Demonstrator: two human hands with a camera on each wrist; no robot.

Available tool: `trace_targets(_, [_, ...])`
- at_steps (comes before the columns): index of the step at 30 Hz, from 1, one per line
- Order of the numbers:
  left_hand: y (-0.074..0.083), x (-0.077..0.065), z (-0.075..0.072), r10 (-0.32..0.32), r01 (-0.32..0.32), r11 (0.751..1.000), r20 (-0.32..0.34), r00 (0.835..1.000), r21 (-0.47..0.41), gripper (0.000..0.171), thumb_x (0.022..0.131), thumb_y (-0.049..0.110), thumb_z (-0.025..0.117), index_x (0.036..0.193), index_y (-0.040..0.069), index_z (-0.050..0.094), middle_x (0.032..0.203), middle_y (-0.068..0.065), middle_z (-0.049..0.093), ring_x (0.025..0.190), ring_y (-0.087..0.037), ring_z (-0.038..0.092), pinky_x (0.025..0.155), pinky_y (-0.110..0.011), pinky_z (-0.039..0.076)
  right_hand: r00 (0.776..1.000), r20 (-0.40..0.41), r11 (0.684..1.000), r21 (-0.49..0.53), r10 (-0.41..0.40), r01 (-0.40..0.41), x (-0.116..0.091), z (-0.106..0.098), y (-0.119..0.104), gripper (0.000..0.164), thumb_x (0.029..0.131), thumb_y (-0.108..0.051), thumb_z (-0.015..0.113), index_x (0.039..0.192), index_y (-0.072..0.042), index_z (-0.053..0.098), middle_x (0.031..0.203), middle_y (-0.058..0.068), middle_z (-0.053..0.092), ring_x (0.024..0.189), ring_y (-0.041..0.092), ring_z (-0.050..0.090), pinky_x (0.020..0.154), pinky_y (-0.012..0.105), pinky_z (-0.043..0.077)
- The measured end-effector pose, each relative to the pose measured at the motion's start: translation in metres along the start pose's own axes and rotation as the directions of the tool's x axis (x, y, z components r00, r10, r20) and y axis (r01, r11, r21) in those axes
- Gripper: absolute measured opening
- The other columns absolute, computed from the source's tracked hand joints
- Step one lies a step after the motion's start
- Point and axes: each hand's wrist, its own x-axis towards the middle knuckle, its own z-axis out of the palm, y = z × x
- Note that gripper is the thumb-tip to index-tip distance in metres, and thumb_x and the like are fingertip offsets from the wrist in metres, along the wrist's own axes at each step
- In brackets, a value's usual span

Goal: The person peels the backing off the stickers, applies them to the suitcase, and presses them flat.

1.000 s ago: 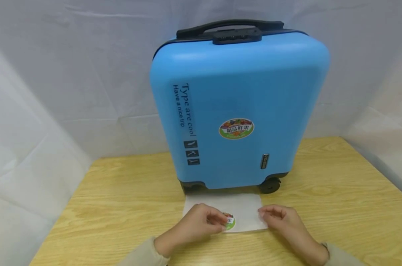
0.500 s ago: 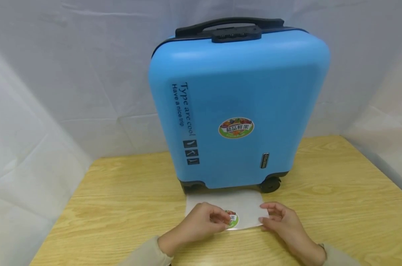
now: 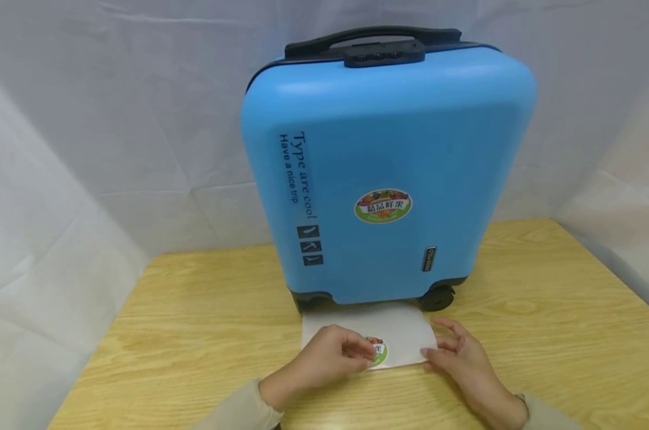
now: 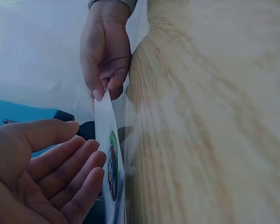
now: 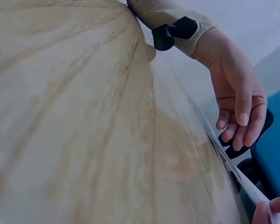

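Observation:
A white backing sheet (image 3: 405,343) lies on the table in front of a blue suitcase (image 3: 388,149). One round fruit sticker (image 3: 379,351) is on the sheet. My right hand (image 3: 466,370) pinches the sheet's right edge with the thumb on top; its index finger is lifted away. The left hand (image 3: 332,361) hovers over the sticker with loosely bent fingers, partly hiding it in the head view. In the left wrist view, that hand's fingers (image 4: 67,179) hold nothing, beside the sheet. A similar oval sticker (image 3: 383,206) is on the suitcase front.
The suitcase stands upright at the back of the wooden table (image 3: 195,310), on black wheels (image 3: 437,298), with a black handle (image 3: 375,37) on top. White cloth (image 3: 114,149) hangs behind and at the sides. The sheet's far edge reaches the suitcase's base.
The sheet's near right corner has moved slightly right and up in the head view. The right index finger has come off the sheet. My left hand has drifted slightly right.

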Motion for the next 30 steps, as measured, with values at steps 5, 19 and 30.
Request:
trace_targets(5, [0.000, 0.002, 0.000, -0.010, 0.010, 1.000, -0.006, 1.000, 0.001, 0.011, 0.081, 0.008, 0.073, 0.091, 0.007, 0.074, 0.086, -0.002, 0.072, 0.073, -0.007, 0.063, 0.063, -0.019, 0.051, 1.000, 0.021, 0.999, 0.034, 0.011, -0.012, -0.001, -0.001, 0.003, 0.049, 0.083, 0.009, 0.060, 0.128, 0.015, 0.041, 0.087, 0.009, 0.067, 0.075, 0.013, 0.064, 0.068, 0.027, 0.056])
trace_targets(19, [0.004, 0.004, 0.007, 0.017, -0.016, 1.000, -0.035, 0.999, 0.022, 0.010, 0.080, 0.009, 0.074, 0.090, 0.007, 0.074, 0.084, -0.002, 0.072, 0.071, -0.005, 0.063, 0.065, -0.018, 0.051, 0.907, 0.419, 0.930, 0.349, -0.043, -0.118, -0.007, -0.006, 0.001, 0.065, 0.102, -0.012, 0.035, 0.146, 0.006, -0.009, 0.117, 0.006, 0.058, 0.102, 0.023, 0.063, 0.090, 0.038, 0.050])
trace_targets(30, [0.007, 0.004, 0.016, 0.067, -0.060, 0.995, -0.092, 0.994, 0.085, 0.010, 0.081, 0.015, 0.074, 0.090, 0.011, 0.076, 0.090, 0.003, 0.072, 0.071, 0.000, 0.060, 0.065, -0.017, 0.050, 0.849, 0.511, 0.877, 0.460, -0.135, -0.137, -0.012, -0.001, 0.005, 0.053, 0.103, -0.013, 0.033, 0.143, 0.001, 0.000, 0.118, 0.013, 0.057, 0.103, 0.028, 0.063, 0.093, 0.041, 0.048])
